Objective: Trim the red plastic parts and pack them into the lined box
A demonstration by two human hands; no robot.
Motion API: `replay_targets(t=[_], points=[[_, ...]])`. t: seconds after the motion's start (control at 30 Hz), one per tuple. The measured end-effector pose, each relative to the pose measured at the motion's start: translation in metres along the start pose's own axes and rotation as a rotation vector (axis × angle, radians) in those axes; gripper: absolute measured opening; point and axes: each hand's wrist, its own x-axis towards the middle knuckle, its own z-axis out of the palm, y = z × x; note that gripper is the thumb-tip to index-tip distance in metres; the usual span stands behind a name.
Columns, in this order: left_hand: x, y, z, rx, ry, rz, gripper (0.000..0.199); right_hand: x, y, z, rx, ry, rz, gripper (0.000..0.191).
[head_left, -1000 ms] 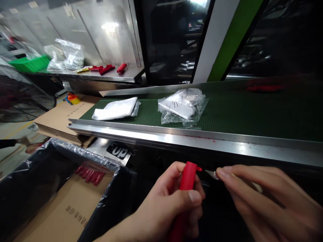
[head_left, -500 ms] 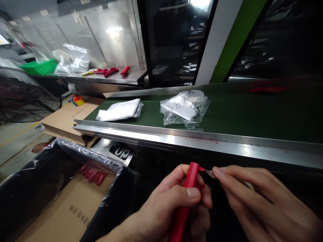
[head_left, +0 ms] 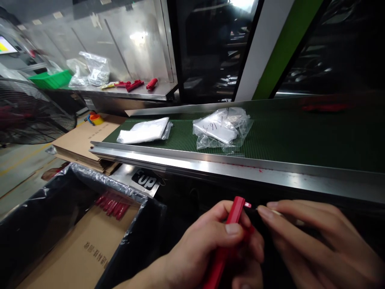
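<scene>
Little space, red part (head_left: 237, 211) to right hand (head_left: 319, 241), below conveyor edge (head_left: 207, 165)

You are in a factory workshop. A conveyor belt (head_left: 182, 136) crosses before you, near stacked cardboard (head_left: 80, 140) and a fan (head_left: 36, 114).

Beyond my left grip (head_left: 222, 241) I am facing a green belt (head_left: 276, 138) and, behind it, dark panels (head_left: 207, 52) catching glints. Farther left, a shiny wall (head_left: 93, 34) is reflecting light above a metal shelf (head_left: 153, 92), and pale floor (head_left: 28, 171) is showing below a fan (head_left: 36, 114).
</scene>
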Motion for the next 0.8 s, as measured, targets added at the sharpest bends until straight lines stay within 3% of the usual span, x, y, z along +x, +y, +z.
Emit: replay_targets(t=[0.7,0.8], points=[[-0.002,-0.007,0.007,-0.079,0.077,0.031,0.017,-0.005,0.004,0.001,-0.078,0.007,-0.099,0.061],[0.001,-0.009,0.009,-0.112,0.055,-0.026,0.026,-0.009,-0.006,0.006,-0.049,0.019,0.024,0.060]])
